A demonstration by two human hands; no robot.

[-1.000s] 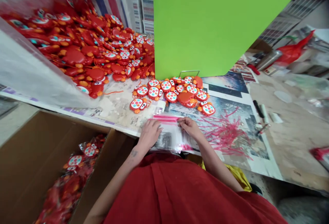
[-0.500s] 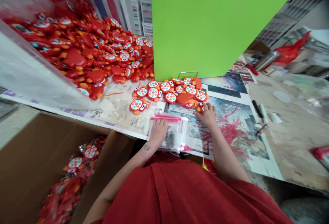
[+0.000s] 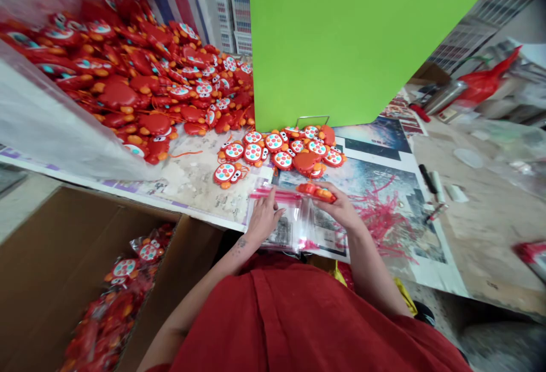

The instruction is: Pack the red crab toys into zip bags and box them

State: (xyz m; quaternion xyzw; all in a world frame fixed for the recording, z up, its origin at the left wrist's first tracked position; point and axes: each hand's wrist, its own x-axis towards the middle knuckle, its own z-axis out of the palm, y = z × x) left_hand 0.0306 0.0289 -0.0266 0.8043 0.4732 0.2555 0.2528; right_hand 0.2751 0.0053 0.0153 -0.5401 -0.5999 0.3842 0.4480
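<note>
Clear zip bags point(image 3: 286, 230) with pink zip strips lie stacked at the table's near edge. My left hand point(image 3: 263, 217) rests on the top bag near its zip, fingers apart and holding nothing. My right hand point(image 3: 339, 206) grips a red and orange crab toy point(image 3: 316, 191), tilted on edge just right of the bags' zip end. Beyond both hands sits a small group of the same crab toys point(image 3: 282, 160), most with their white, dotted faces up. One crab toy point(image 3: 227, 173) lies a little apart on the left.
A large heap of crab toys point(image 3: 149, 85) spills from a white sack point(image 3: 63, 116) at the left. A green panel point(image 3: 333, 42) stands behind. Torn pink strips point(image 3: 379, 215) lie to the right, near markers point(image 3: 427, 181). Below left, a cardboard box point(image 3: 38, 247) holds bagged toys.
My right hand has picked up a crab toy from the group's right end and brought it left and nearer, beside the bags. The left hand's fingers have spread a little over the top bag.
</note>
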